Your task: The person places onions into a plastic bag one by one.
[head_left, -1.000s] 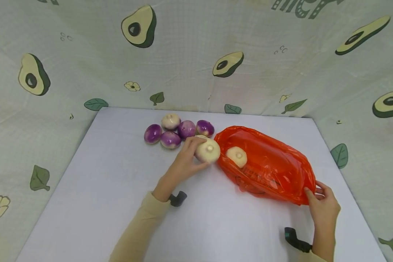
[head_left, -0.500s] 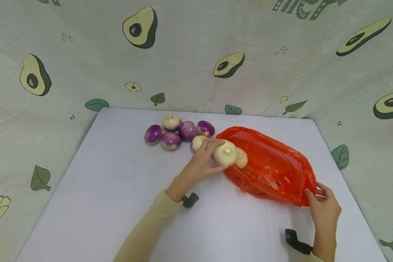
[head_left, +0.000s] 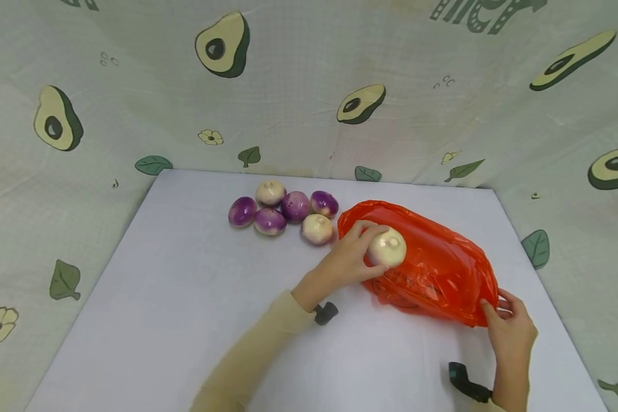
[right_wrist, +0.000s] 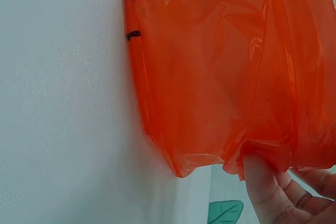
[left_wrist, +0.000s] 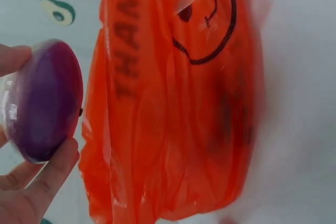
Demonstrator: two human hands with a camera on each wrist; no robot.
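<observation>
My left hand (head_left: 347, 257) grips a purple-and-white turnip (head_left: 387, 248) between thumb and fingers, over the left part of the red plastic bag's (head_left: 438, 252) open mouth. In the left wrist view, the purple side of that turnip (left_wrist: 50, 100) shows beside the bag's printed wall (left_wrist: 157, 103). At the bag's near right corner, my right hand (head_left: 512, 326) pinches the rim between thumb and fingers. In the right wrist view, the thumb (right_wrist: 262, 182) presses against the red film. Whatever lies in the bag under the held turnip is hidden.
Several more turnips sit together left of the bag, with a white-side-up one (head_left: 317, 229) closest to its rim and a purple one (head_left: 242, 212) farthest left. All stand on a white table (head_left: 185, 320) backed by an avocado-print cloth (head_left: 288, 86).
My left hand has carried the turnip rightward from beside the bag to over its mouth, now covering the turnip seen inside earlier. My right hand keeps its pinch on the rim.
</observation>
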